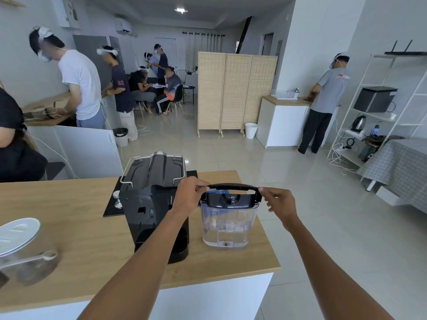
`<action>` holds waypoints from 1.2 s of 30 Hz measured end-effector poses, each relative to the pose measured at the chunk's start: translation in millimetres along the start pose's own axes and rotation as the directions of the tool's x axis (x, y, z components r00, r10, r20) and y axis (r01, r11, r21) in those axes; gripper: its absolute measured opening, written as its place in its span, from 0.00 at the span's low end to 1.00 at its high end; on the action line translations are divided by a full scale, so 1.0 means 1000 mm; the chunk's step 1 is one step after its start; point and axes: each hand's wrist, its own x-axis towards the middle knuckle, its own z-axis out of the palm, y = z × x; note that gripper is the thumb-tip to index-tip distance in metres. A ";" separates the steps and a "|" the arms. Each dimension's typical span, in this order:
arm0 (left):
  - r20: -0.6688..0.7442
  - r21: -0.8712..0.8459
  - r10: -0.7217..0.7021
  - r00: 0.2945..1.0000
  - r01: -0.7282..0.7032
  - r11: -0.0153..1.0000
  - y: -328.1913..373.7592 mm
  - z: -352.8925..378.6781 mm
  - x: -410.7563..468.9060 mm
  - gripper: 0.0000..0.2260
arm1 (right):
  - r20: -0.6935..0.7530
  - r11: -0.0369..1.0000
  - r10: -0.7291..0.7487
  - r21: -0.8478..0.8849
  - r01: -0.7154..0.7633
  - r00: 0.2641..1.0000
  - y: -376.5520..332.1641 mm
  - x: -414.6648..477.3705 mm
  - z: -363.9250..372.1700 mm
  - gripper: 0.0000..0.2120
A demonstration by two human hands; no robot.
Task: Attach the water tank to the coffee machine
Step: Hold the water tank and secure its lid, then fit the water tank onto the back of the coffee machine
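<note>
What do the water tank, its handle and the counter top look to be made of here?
Water tank: clear plastic, apparently; the counter shows through its walls, with moulded ribs inside. Handle: matte black plastic by its look, pinched at its ends by the left hand and right hand. Counter top: light wood or wood-look laminate; faint grain shows, no more can be told.

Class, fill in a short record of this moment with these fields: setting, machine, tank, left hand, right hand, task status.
setting: wooden counter in a shared room, other people working behind
machine: black coffee machine standing on the counter, back towards the camera
tank: clear water tank, looks empty, just right of the machine, not attached
left hand: left hand grips the left end of the tank's black handle
right hand: right hand pinches the handle's right end
task status: tank not yet attached
</note>
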 end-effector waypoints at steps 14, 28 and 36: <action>0.437 0.138 0.015 0.899 -0.083 0.987 0.000 -0.009 0.006 0.12 | 0.396 0.991 0.058 -0.131 -0.007 0.916 -0.010 0.009 -0.020 0.14; 0.155 0.314 -0.001 0.988 -0.049 0.948 -0.009 0.027 -0.030 0.20 | 0.145 0.917 -0.100 -0.372 0.148 0.984 0.041 0.005 0.012 0.19; 0.068 0.094 -0.113 0.991 0.107 0.990 -0.013 0.035 -0.038 0.23 | 0.128 0.933 -0.084 -0.338 0.123 0.988 0.054 0.007 0.013 0.24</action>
